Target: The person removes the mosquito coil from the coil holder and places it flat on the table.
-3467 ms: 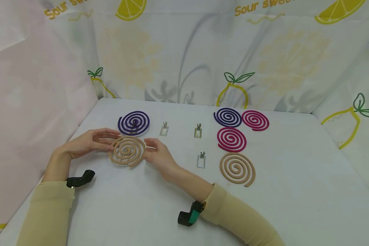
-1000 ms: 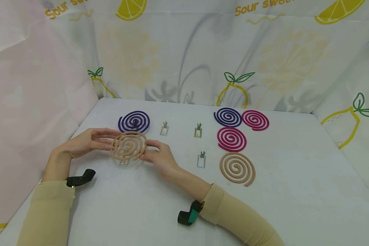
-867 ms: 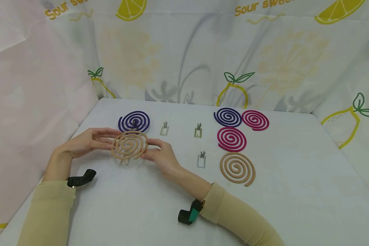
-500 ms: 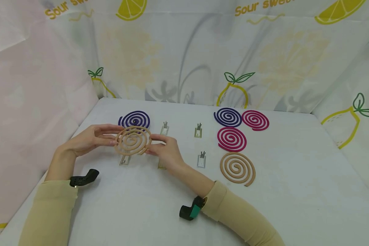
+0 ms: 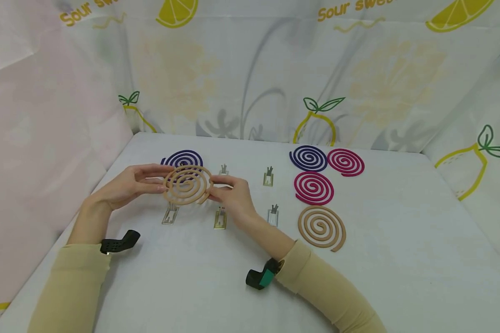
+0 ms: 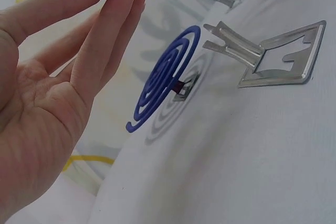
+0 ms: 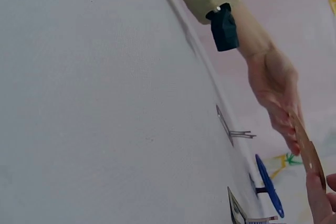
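Note:
A tan mosquito coil (image 5: 187, 184) hangs level above the left part of the table, held between both hands. My left hand (image 5: 127, 186) pinches its left edge, and my right hand (image 5: 237, 200) pinches the right edge, thumb below. Under it stands a bare metal coil stand (image 5: 170, 216) with upright prongs, shown closely in the left wrist view (image 6: 281, 59). Behind, a dark blue coil (image 6: 163, 82) sits raised on its own stand; the tan coil partly covers it in the head view. A gold-coloured stand (image 5: 220, 220) lies just left of my right forearm.
More metal stands (image 5: 268, 178) (image 5: 272, 216) (image 5: 223, 170) are set out mid-table. To the right lie a blue coil (image 5: 309, 158), two pink coils (image 5: 314, 188) (image 5: 346, 162) and another tan coil (image 5: 321, 227), flat on the white table. Printed cloth walls enclose the back and sides.
Both hands have lifted the tan coil off the front-left stand and carried it up, back and slightly right. That stand and the gold one beside it now show; the other coils stay put.

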### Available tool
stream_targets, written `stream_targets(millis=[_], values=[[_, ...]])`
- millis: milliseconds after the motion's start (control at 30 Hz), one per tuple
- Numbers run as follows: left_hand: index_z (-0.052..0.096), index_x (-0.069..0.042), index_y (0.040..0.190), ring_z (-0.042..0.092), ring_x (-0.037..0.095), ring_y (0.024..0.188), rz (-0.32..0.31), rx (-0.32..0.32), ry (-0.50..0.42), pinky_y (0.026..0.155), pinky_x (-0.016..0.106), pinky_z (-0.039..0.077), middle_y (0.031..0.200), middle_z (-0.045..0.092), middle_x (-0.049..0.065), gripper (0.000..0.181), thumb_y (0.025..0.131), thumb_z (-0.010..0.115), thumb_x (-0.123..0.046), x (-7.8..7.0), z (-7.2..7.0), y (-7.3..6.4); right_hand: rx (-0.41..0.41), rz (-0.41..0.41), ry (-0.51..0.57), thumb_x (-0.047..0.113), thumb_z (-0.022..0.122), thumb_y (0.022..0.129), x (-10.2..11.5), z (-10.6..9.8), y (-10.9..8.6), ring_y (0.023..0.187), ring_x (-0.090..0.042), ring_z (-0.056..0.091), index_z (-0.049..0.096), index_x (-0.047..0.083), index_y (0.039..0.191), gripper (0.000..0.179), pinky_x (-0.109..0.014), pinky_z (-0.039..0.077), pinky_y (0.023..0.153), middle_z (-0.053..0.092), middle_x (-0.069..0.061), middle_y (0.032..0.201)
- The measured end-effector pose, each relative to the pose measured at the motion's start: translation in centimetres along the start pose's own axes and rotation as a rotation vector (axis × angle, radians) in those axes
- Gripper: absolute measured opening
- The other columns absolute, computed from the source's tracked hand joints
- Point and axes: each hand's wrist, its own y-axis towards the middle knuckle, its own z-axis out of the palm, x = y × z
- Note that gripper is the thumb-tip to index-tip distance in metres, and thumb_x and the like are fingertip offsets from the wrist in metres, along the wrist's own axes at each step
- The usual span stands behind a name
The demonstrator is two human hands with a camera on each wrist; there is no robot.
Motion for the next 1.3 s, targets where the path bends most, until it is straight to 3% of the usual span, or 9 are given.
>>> stream_targets(millis=[233, 967, 1300], values=[[0.052, -0.002, 0.141, 0.066, 0.009, 0.109, 0.017, -0.011, -0.039, 0.093, 0.02, 0.053, 0.127, 0.065, -0.011, 0.049, 0.094, 0.064, 0.002, -0.2, 0.5, 0.5, -0.011, 0.012, 0.004, -0.01, 0.066, 0.088, 0.2, -0.7, 0.6, 0.084, -0.015, 0.069, 0.065, -0.011, 0.12, 0.032, -0.03, 0.061, 0.083, 0.065, -0.023, 0.12], [0.049, -0.005, 0.144, 0.063, 0.01, 0.111, -0.073, -0.083, -0.022, 0.095, 0.019, 0.051, 0.13, 0.06, -0.007, 0.057, 0.092, 0.071, -0.009, -1.0, 2.4, 1.6, -0.018, 0.07, 0.036, -0.012, 0.065, 0.089, 1.3, -2.7, 1.8, 0.084, -0.016, 0.071, 0.067, -0.008, 0.121, 0.032, -0.033, 0.061, 0.083, 0.067, -0.02, 0.121], [0.047, -0.003, 0.146, 0.065, 0.01, 0.11, -0.064, -0.089, -0.051, 0.095, 0.02, 0.051, 0.129, 0.062, -0.006, 0.059, 0.092, 0.07, -0.008, -0.9, 2.8, 1.8, -0.018, 0.072, 0.054, -0.011, 0.065, 0.089, 1.8, -3.1, 1.8, 0.087, -0.019, 0.072, 0.068, -0.008, 0.12, 0.031, -0.033, 0.061, 0.084, 0.068, -0.021, 0.12]])
